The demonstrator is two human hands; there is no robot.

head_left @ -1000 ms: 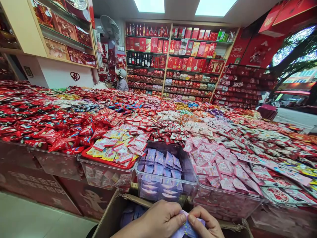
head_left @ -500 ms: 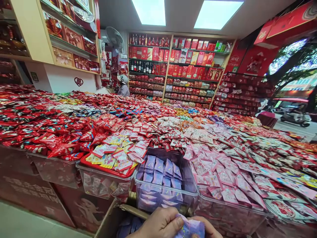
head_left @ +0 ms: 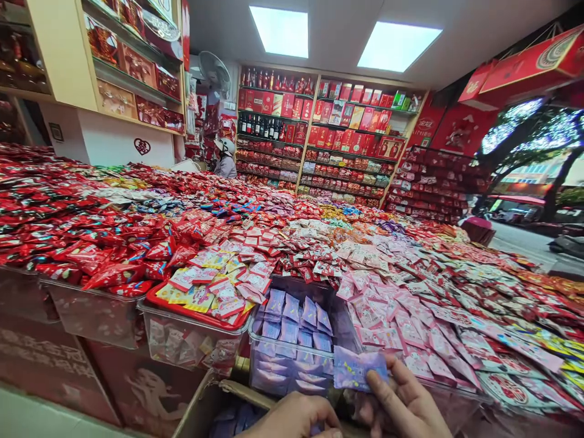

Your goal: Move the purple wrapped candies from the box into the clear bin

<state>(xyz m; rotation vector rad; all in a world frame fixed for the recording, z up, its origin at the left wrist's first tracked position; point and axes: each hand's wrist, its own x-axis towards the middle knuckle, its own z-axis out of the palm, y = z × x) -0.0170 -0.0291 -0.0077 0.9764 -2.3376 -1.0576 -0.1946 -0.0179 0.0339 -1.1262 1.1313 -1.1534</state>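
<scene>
My right hand (head_left: pixel 408 398) pinches a small purple candy packet (head_left: pixel 353 370) between thumb and fingers, at the front right corner of a clear plastic bin (head_left: pixel 292 348). Rows of matching purple packets (head_left: pixel 289 328) stand inside that bin, with a gap at its back and right. Below the bin's front, my left hand (head_left: pixel 294 417) is closed with its fingers curled. A bit of purple shows beneath it, but what it grips is hidden. More purple packets (head_left: pixel 237 420) lie in an open cardboard box (head_left: pixel 198 398) under my left hand.
Left of the purple bin, pink and yellow packets (head_left: pixel 219 286) fill a red tray on another clear bin. Pink packets (head_left: pixel 383 307) are heaped to the right, red packets (head_left: pixel 114 261) farther left. A person in a helmet (head_left: pixel 225 158) is behind the display.
My hands were together on purple packaging; now they are apart. My right hand has moved up and right with one packet, while my left hand stays low by the box.
</scene>
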